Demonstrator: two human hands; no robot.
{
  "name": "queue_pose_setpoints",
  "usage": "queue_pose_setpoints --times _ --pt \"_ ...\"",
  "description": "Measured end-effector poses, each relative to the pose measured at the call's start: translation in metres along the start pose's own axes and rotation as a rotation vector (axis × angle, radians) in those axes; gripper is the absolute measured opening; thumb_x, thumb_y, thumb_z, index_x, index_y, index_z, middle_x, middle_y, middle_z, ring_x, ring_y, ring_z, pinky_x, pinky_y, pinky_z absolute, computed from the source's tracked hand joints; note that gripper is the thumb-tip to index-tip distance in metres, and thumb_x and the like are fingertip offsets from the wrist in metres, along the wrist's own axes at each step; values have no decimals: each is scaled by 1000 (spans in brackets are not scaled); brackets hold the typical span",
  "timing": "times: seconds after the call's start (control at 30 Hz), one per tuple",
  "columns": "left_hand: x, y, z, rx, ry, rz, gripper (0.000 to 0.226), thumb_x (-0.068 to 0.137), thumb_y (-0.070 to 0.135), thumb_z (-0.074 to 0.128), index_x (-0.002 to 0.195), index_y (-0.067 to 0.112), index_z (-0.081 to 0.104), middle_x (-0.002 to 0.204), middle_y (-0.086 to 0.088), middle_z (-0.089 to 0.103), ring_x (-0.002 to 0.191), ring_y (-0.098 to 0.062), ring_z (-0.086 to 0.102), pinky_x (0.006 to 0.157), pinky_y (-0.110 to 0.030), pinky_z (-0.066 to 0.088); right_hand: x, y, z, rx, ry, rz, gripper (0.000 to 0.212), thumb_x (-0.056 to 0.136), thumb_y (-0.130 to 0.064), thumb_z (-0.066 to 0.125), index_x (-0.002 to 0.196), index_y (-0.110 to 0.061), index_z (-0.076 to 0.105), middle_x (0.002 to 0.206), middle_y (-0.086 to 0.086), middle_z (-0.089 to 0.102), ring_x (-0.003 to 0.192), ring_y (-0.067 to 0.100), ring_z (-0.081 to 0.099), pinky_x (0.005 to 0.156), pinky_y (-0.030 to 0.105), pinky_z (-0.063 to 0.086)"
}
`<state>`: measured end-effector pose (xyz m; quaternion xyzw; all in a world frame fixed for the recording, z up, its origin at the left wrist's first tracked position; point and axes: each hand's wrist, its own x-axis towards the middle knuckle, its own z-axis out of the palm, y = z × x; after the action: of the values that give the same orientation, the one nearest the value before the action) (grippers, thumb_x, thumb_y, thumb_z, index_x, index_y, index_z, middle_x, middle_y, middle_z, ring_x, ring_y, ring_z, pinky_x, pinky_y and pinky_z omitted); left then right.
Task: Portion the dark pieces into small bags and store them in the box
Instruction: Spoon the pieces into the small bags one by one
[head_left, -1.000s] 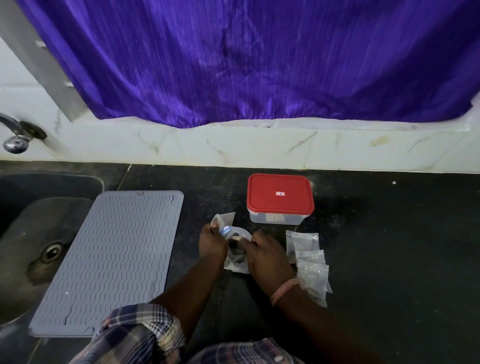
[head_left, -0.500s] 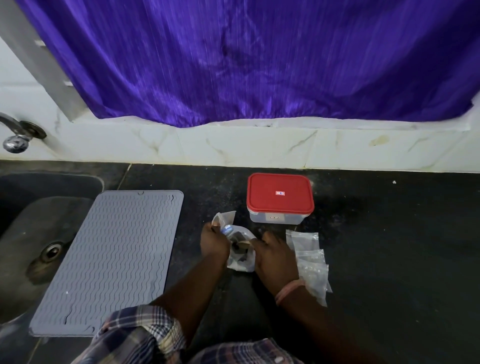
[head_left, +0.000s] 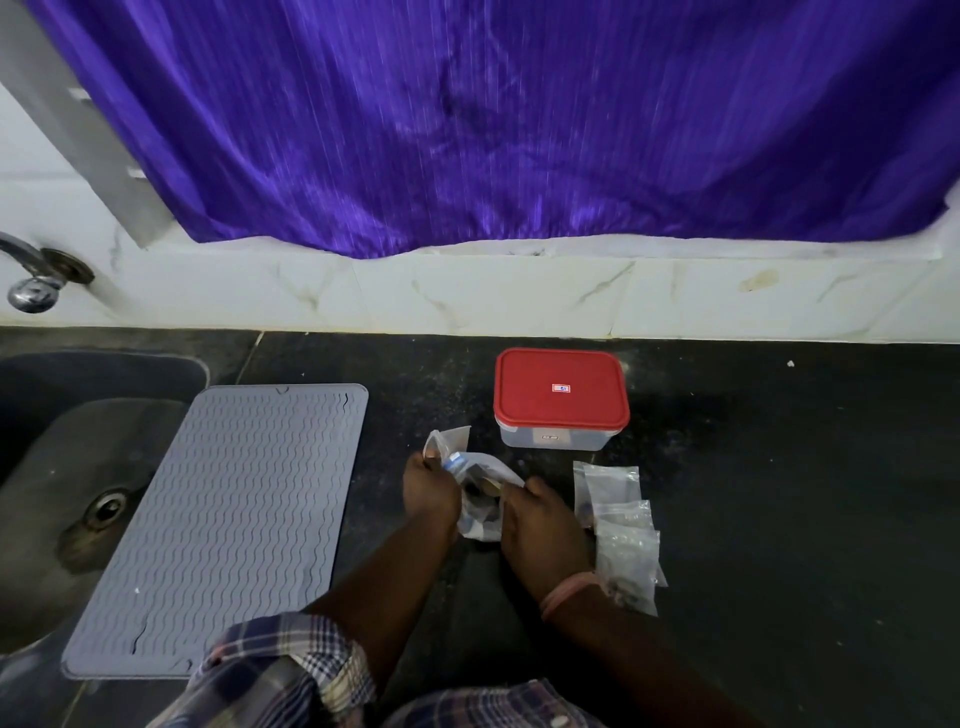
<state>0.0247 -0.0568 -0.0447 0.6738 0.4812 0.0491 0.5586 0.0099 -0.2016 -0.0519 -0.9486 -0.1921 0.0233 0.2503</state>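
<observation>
Head view: your left hand (head_left: 430, 493) and right hand (head_left: 540, 525) both pinch the bag (head_left: 480, 499) of dark pieces (head_left: 478, 512) above the counter (head_left: 779, 493). Spare bags (head_left: 621, 525) lie right; beyond, the box (head_left: 560, 397) is lidded. Loosen one pinch and pieces may spill.

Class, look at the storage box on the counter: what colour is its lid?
Red, on the lid of the box, clearest in the head view.
</observation>
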Motion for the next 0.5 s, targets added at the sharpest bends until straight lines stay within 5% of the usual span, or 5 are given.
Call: queue_pose_setpoints --times 0.27,0.5 --pt "5 -7 1 -43 -62 15 33 110 29 37 122 9 59 116 -12 66 102 -25 63 93 -43 55 -2 3 15 284 49 292 22 93 -20 54 96 -21 75 91 3 67 87 18 65 77 27 50" --pt "3 0 -1 -67 -71 39 30 109 32 38 119 14 61 114 -10 66 105 -26 65 95 -45 55 0 4 13 336 53 345 22 95 -18 56 102 -24 77 100 2 70 92 15 65 80 20 46"
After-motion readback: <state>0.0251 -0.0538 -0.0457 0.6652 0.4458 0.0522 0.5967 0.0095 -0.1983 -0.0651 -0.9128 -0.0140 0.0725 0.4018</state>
